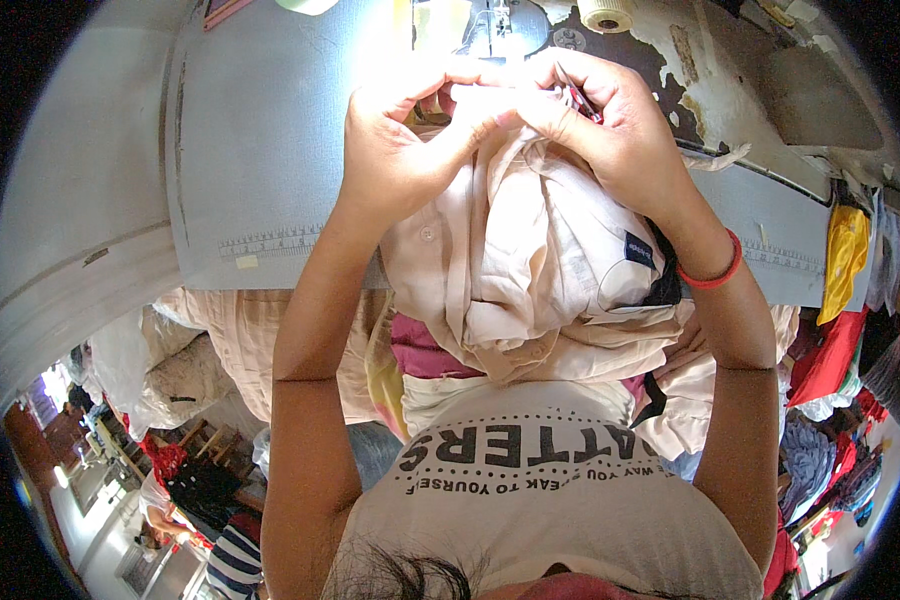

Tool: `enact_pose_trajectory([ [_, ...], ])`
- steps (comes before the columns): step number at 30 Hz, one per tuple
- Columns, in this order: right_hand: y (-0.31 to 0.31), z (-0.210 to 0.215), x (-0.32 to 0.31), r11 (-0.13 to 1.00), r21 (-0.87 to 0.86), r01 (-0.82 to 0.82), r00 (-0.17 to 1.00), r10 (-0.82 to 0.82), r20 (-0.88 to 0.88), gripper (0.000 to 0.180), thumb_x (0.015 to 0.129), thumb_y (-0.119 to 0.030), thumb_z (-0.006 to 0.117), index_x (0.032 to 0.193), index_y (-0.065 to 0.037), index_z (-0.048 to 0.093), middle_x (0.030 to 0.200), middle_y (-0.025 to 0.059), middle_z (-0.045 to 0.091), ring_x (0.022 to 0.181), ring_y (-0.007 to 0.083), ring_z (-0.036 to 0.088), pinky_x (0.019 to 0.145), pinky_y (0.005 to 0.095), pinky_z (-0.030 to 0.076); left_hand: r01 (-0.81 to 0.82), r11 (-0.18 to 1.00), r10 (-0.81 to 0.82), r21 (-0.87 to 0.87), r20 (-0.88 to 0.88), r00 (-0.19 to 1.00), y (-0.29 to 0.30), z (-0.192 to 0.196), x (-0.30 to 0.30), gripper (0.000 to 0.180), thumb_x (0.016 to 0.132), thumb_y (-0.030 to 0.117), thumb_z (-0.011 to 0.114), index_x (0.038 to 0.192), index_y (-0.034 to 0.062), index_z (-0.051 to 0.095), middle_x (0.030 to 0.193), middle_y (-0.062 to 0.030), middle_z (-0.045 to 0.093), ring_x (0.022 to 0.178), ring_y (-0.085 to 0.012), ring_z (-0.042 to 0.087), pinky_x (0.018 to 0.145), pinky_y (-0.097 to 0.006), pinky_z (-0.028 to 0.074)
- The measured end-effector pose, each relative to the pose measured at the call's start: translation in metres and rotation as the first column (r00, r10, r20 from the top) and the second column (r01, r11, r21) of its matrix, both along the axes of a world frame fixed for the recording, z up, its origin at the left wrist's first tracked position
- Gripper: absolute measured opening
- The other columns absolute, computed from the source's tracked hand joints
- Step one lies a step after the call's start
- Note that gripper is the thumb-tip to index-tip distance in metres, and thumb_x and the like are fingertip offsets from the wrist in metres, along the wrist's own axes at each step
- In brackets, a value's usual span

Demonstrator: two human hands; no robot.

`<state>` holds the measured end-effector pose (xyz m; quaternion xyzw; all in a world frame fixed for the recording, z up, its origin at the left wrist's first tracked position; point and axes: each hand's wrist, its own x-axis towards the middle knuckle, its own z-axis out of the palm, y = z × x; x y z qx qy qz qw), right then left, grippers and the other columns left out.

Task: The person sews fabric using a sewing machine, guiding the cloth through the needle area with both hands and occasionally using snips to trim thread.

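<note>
A pale cream garment (540, 240), likely a shirt with a buttoned front and a dark label, lies bunched over the table's near edge and hangs down to my lap. My left hand (400, 145) pinches its far end between thumb and fingers. Close beside it, my right hand (620, 125) grips the same edge, the two thumbs almost touching. Tucked in the right palm is a small red and black tool (578, 102), mostly hidden by the fingers; it looks like thread snips. Just beyond my hands is the needle area of a sewing machine (500, 30), washed out by bright lamplight.
The grey sewing table (260, 130) carries a printed ruler strip (270, 242) along its near side. A cream round knob or spool (607, 14) stands at the far right. Coloured cloths (843, 255) hang at the right edge. Wrapped bundles (160, 370) sit lower left; another person (160, 505) is beyond.
</note>
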<state>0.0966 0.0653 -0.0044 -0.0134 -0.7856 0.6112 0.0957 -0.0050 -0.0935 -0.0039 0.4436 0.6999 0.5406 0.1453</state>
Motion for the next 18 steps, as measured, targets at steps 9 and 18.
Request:
enact_pose_trajectory([
  [9,-0.0048,0.0086,0.0034,0.997,0.0,0.08,0.993,-0.079,0.085,0.011,0.079,-0.007,0.061,0.088,-0.002,0.056,0.072,-0.0054,0.052,0.063,-0.0004,0.043,0.056,0.0149,0.035,-0.021,0.985,-0.048,0.172,0.386,0.921,0.0032,-0.0033,0.0004,0.011,0.079,0.007,0.062,0.086,-0.0007,0.062,0.079,-0.0049,0.062,0.071,-0.0087,0.057,0.066,-0.021,0.046],
  [18,0.0001,0.0018,-0.0008,0.999,0.016,0.04,0.996,-0.041,0.078,0.012,0.081,-0.007,0.058,0.091,0.0,0.056,0.075,-0.0037,0.055,0.068,0.0004,0.045,0.06,0.0161,0.038,-0.013,0.981,-0.075,0.193,0.442,0.894,0.0013,-0.0106,-0.0061,0.013,0.078,0.007,0.058,0.087,-0.002,0.062,0.08,-0.0063,0.063,0.073,-0.0104,0.057,0.071,-0.024,0.045],
])
